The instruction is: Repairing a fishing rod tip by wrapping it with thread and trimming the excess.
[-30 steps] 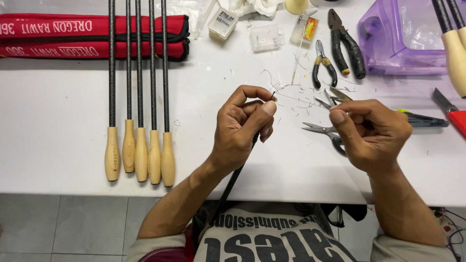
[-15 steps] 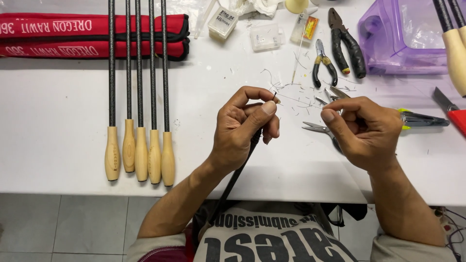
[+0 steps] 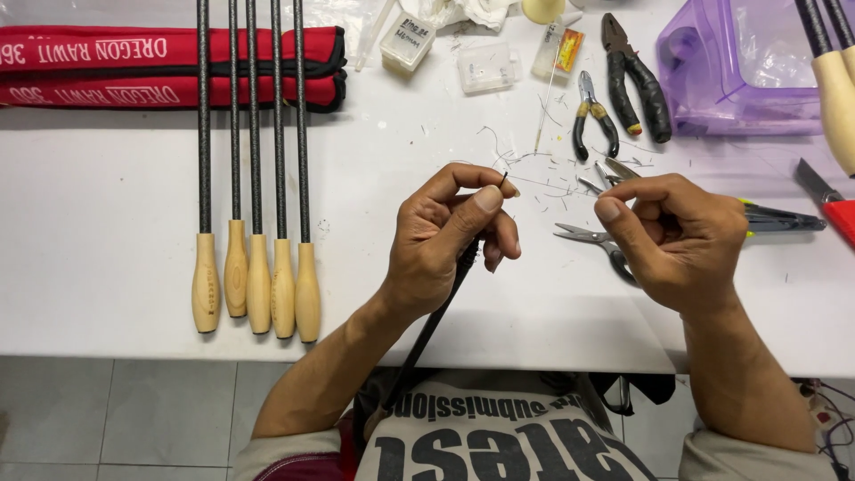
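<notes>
My fingers (image 3: 485,198) are pinching the tip of a thin black rod (image 3: 436,321) in my left hand (image 3: 450,236), steadying a tiny dark ring there, above the white table (image 3: 107,267). At far left, 5 dark rods with pale wooden handles (image 3: 258,281) are lying parallel. My right hand (image 3: 681,240) is curling closed, seemingly pulling fine thread taut; steel scissors (image 3: 583,236) are waiting beneath.

The five black rods (image 3: 254,116) run off the top edge. Whatever the left hand (image 3: 450,236) pinches at its fingertips is too tiny to name. The right hand (image 3: 681,240) covers the scissors' handles (image 3: 583,236).
</notes>
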